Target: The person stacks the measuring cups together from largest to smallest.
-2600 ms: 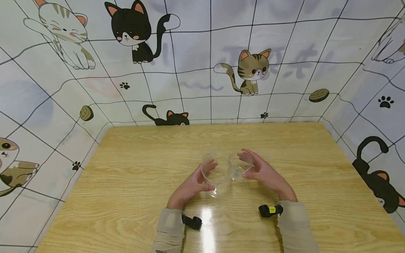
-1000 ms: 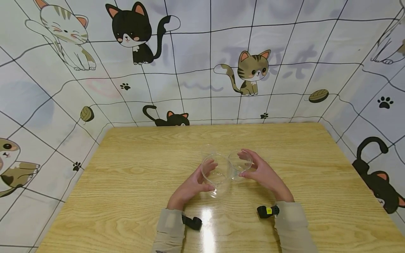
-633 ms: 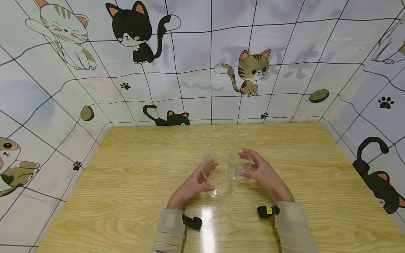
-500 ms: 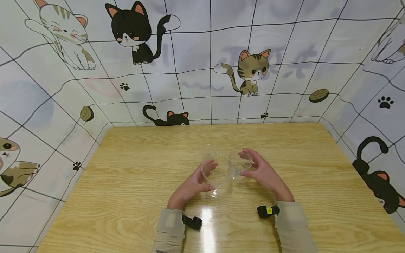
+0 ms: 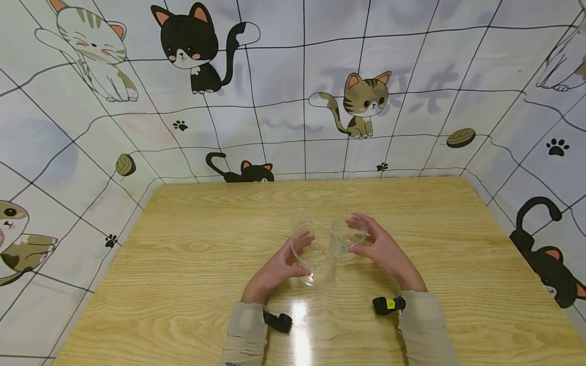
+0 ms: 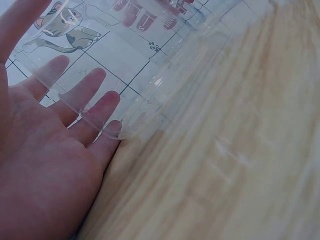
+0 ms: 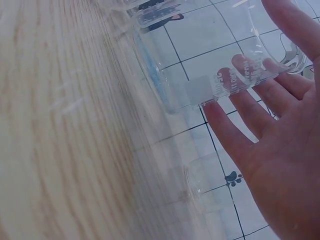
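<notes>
Cat-print walls point(image 5: 279, 66) surround a wood-grain counter point(image 5: 192, 259). Leftmost, the left hand point(image 5: 279, 265) grasps a larger clear cup point(image 5: 321, 254) between thumb and fingers, placed as before; a faint clear rim point(image 5: 300, 210) shows behind. Just beside it, the smaller clear cup point(image 5: 341, 246) is grasped by the right hand point(image 5: 382, 249), its sleeve point(image 5: 423, 323) slightly further left than at first.

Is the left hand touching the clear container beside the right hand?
Apart. The head view shows a gap between the left hand and the right container, spanned by the widest container.
</notes>
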A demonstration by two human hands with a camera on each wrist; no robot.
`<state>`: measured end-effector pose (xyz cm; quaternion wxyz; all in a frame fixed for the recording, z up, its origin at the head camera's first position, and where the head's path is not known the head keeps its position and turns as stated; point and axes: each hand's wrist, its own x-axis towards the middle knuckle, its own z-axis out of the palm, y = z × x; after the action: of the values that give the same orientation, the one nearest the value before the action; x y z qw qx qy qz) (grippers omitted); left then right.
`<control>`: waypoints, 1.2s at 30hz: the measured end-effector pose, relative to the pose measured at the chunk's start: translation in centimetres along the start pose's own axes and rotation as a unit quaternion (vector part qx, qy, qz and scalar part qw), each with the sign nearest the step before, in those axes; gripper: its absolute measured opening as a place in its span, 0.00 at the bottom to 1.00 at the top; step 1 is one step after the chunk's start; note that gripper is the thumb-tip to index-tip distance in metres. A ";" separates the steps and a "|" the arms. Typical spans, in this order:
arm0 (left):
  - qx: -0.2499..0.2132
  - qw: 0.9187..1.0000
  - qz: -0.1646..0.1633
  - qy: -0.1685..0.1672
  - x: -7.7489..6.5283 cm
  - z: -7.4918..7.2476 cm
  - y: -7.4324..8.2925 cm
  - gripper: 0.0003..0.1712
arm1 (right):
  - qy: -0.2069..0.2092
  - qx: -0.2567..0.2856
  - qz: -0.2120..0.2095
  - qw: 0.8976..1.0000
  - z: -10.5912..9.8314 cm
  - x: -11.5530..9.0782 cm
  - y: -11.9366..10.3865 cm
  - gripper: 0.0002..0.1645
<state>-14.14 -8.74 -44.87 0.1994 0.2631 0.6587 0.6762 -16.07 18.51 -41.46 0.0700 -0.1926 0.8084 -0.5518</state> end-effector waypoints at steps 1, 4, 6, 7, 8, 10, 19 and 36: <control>0.000 1.000 0.001 0.000 0.0 0.0 0.0 0.48 | 0.000 0.003 0.000 1.000 0.0 0.0 0.0 0.45; 0.000 1.000 0.001 0.000 0.0 0.0 0.0 0.48 | 0.000 0.014 -0.004 1.000 0.0 0.0 0.1 0.46; -0.001 1.000 0.002 0.002 0.0 -0.1 0.0 0.48 | -0.001 0.023 -0.010 1.000 -0.1 0.1 0.5 0.46; -0.002 1.000 0.002 0.002 0.0 -0.1 -0.1 0.48 | -0.001 0.022 -0.012 1.000 -0.2 0.2 0.8 0.46; -0.004 1.000 0.004 0.002 0.0 -0.1 -0.1 0.48 | 0.000 0.021 -0.016 1.000 -0.2 0.2 1.2 0.46; -0.009 1.000 0.007 -0.002 0.0 -0.1 -0.1 0.48 | 0.004 0.016 -0.022 1.000 -0.4 0.4 1.8 0.46; -0.018 1.000 0.012 -0.007 0.0 -0.2 0.0 0.48 | 0.020 0.027 -0.032 0.999 -0.6 0.4 2.0 0.46; -0.017 1.000 0.015 -0.010 0.0 -0.2 -0.2 0.48 | 0.041 0.060 -0.088 0.993 -1.1 -0.6 -2.5 0.42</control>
<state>-14.26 -8.89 -45.04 0.2003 0.2758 0.6415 0.6872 -15.30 18.92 -38.84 -0.0002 -0.2360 0.7560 -0.6105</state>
